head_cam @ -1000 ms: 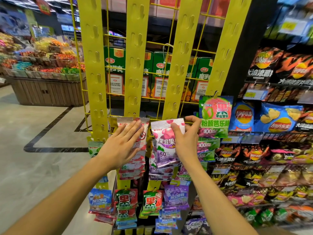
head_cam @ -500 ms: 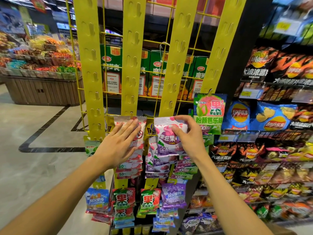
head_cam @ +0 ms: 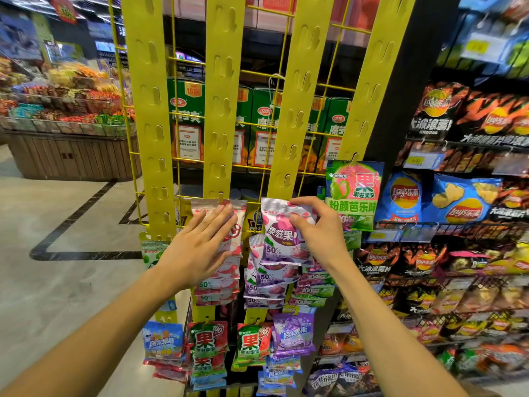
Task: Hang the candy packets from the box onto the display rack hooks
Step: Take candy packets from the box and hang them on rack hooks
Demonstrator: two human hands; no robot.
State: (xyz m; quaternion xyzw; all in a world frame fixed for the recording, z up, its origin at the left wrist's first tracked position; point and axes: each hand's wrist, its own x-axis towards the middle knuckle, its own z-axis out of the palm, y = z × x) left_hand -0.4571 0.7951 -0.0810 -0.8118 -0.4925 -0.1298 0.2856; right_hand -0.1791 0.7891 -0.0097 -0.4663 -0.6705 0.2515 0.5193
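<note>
From the head camera, the person's right hand (head_cam: 320, 233) pinches the upper right corner of a purple-and-white candy packet (head_cam: 282, 230), thumb on the front and curled fingers (head_cam: 303, 202) over the top edge, holding it against the third yellow strip (head_cam: 297, 110) of the display rack, at the head of a column of like packets. The packet's print reads 果滋果 above "50%", and "50%" repeats down the overlapping packets (head_cam: 269, 285) hanging below it. The left hand (head_cam: 200, 250) lies flat with straight fingers on the red-and-white packets (head_cam: 229, 242) hung on the second strip (head_cam: 223, 110), gripping nothing; lower packets there also show "50%". On the fourth strip hangs a green-and-pink packet (head_cam: 353, 193) marked 果, 果滋果变 and 粉颜芭乐味, with packets below it marked "100". Near the rack's foot hang green-and-red packets (head_cam: 207, 342) with a large 果, and blue (head_cam: 163, 342) and purple (head_cam: 292, 336) packets reading 阿尔卑斯. Through the wire grid, green cartons (head_cam: 186, 118) stand on a shelf behind; one carries an orange tag with "15" on it. To the right, shelves hold blue Lay's crisp bags (head_cam: 405, 196) lettered Lay's 乐事 and dark bags (head_cam: 438, 113) lettered 大波浪薯片. No box is in view.
</note>
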